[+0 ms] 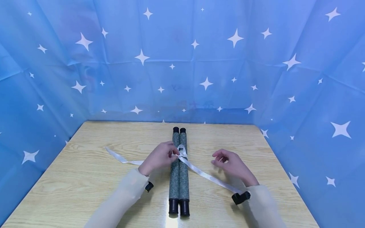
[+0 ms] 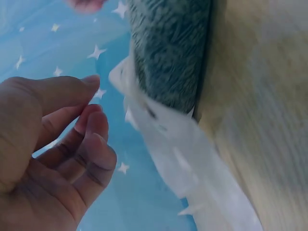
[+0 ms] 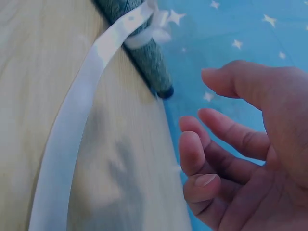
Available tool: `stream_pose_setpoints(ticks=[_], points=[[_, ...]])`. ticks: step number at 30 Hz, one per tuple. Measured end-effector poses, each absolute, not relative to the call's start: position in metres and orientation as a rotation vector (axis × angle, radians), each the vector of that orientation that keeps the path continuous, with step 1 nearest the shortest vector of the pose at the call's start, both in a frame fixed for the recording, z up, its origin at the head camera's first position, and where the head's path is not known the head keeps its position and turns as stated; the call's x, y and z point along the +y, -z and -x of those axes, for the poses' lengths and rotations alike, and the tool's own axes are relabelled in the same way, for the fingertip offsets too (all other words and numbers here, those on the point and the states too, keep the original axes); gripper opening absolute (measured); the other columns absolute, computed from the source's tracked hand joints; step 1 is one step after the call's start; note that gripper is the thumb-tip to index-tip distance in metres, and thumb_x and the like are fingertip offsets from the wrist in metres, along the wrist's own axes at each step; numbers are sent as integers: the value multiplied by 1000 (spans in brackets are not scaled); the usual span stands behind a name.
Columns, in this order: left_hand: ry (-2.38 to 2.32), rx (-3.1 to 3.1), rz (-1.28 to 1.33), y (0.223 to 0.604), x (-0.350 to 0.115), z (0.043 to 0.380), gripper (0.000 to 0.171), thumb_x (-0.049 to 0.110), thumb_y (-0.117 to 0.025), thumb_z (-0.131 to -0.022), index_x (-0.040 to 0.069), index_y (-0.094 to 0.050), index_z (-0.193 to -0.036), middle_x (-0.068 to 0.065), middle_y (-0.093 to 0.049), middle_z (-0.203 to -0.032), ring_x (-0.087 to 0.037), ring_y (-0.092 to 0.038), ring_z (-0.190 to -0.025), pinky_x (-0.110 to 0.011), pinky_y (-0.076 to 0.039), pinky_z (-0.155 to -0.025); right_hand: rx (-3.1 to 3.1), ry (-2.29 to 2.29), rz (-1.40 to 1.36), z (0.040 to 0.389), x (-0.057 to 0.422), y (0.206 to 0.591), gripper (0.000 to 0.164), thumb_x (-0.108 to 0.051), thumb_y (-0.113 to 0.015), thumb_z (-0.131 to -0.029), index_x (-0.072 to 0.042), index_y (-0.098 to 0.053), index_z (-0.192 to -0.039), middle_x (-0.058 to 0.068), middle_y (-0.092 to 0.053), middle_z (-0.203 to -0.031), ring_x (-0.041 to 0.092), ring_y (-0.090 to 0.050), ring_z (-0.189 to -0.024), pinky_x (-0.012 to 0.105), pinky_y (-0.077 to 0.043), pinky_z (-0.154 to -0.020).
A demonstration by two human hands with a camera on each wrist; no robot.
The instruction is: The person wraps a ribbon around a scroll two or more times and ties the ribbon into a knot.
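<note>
A rolled scroll of two side-by-side grey-green patterned rolls [image 1: 183, 182] with black end knobs lies lengthwise on the table. Around its upper middle goes a white ribbon [image 1: 203, 174], with a small loop standing up where it crosses. My left hand [image 1: 161, 157] hovers over the left roll, its fingertips close by the ribbon's crossing. In the left wrist view the left thumb and fingers are loosely bent, with the ribbon [image 2: 168, 144] beside them and nothing between them. Right of the scroll, my right hand [image 1: 232, 163] is held above the table, fingers relaxed and holding nothing.
One ribbon tail [image 1: 118, 157] stretches left across the wooden table [image 1: 71, 183]; the other runs right, towards the right wrist. Black wrist cameras [image 1: 240, 198] sit at both cuffs. A blue star-patterned curtain [image 1: 176, 76] surrounds the table's back and sides.
</note>
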State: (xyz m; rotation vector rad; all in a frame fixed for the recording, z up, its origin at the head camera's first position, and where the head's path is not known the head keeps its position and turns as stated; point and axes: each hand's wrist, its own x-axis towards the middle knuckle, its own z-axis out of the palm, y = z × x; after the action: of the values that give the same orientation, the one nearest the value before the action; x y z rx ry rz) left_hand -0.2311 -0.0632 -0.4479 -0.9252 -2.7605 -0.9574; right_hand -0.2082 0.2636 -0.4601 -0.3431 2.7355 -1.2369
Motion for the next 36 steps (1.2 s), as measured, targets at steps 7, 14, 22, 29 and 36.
stream_pose_setpoints(ticks=[7, 14, 22, 29, 36], points=[[784, -2811, 1067, 454, -51, 229, 12, 4, -74, -92, 9, -81, -100, -5, -72, -110, -20, -70, -93, -24, -54, -72, 2738, 1255, 394, 231, 224, 461, 27, -28, -72, -96, -10, -69, -117, 1, -70, -96, 16, -63, -85, 30, -51, -73], [603, -2768, 1141, 459, -47, 230, 17, -1, -72, -91, 11, -82, -100, -1, -69, -104, -13, -66, -86, -25, -56, -76, 2766, 1286, 485, 254, 185, 466, 27, -27, -68, -100, -10, -71, -121, 1, -72, -101, 14, -65, -89, 32, -53, -79], [470, -2716, 1200, 460, -44, 230, 16, 1, -72, -92, 11, -82, -101, -2, -72, -108, -17, -70, -98, -31, -59, -88, 2740, 1303, 484, 269, 156, 470, 28, -30, -67, -101, -14, -73, -123, 1, -72, -102, 18, -67, -88, 34, -55, -75], [450, -2678, 1214, 464, -44, 233, 15, 2, -74, -92, 11, -81, -101, -2, -72, -106, -16, -70, -97, -29, -59, -86, 2742, 1294, 432, 274, 148, 478, 21, -33, -66, -102, -20, -77, -115, -2, -73, -102, 16, -65, -84, 32, -54, -66], [532, -2684, 1197, 468, -47, 237, 14, 3, -70, -96, 11, -80, -102, -2, -74, -106, -16, -71, -98, -29, -59, -87, 2760, 1316, 447, 272, 148, 477, 13, -28, -68, -101, -21, -79, -103, -2, -75, -98, 13, -64, -76, 32, -53, -66]])
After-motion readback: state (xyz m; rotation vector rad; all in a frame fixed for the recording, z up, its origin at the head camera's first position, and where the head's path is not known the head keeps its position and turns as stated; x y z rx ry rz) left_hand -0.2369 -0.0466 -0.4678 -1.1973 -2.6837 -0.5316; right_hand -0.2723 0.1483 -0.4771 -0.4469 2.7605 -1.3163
